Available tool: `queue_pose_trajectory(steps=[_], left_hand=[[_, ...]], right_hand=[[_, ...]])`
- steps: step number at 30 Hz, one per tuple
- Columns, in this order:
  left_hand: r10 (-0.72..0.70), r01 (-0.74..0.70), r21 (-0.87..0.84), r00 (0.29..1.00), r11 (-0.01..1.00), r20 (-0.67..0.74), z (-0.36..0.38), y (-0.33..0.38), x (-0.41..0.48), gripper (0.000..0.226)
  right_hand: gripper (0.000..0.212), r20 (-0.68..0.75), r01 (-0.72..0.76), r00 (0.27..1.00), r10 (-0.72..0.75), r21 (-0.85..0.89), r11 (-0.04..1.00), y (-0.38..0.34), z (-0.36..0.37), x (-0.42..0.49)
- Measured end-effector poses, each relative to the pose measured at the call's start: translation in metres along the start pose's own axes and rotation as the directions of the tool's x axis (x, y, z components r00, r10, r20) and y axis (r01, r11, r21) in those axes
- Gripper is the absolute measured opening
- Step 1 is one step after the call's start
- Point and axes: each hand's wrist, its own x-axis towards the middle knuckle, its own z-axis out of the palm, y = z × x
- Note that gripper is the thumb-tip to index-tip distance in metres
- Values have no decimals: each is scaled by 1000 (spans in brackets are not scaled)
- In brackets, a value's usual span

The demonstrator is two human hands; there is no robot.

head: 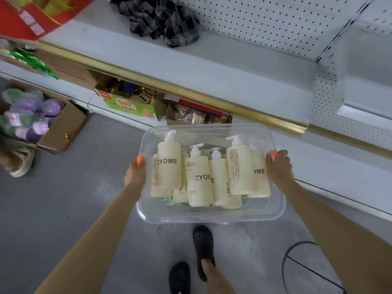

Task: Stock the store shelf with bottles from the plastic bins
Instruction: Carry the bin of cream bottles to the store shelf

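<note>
Left grip (135, 175) and right grip (279, 169) clasp rims of bin (210, 216) of bottles (169, 172) near shelf (212, 66) edge.

The bin (212, 216) is clear. The bottles (169, 168) are cream with brown lettering and white pump tops. The shelf (191, 66) is pale grey, edged by a gold strip (169, 86) and backed by a white panel (275, 22) dotted with dark holes. The cloth (163, 20) is black-and-grey plaid.

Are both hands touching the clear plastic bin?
Touching. The head view shows the left hand gripping the left rim of the clear plastic bin and the right hand gripping its right rim.
</note>
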Motion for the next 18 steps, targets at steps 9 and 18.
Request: queue_pose_trajectory(steps=[9,18], left_hand=[[381,-341,611,922,714,69,-44,16,-49,63],[549,-509,676,816,533,182,-111,20,-46,65]], right_hand=[[66,119,323,946,-303,-445,836,-30,-12,-63],[67,110,356,927,-357,-551,755,-68,-4,-150]])
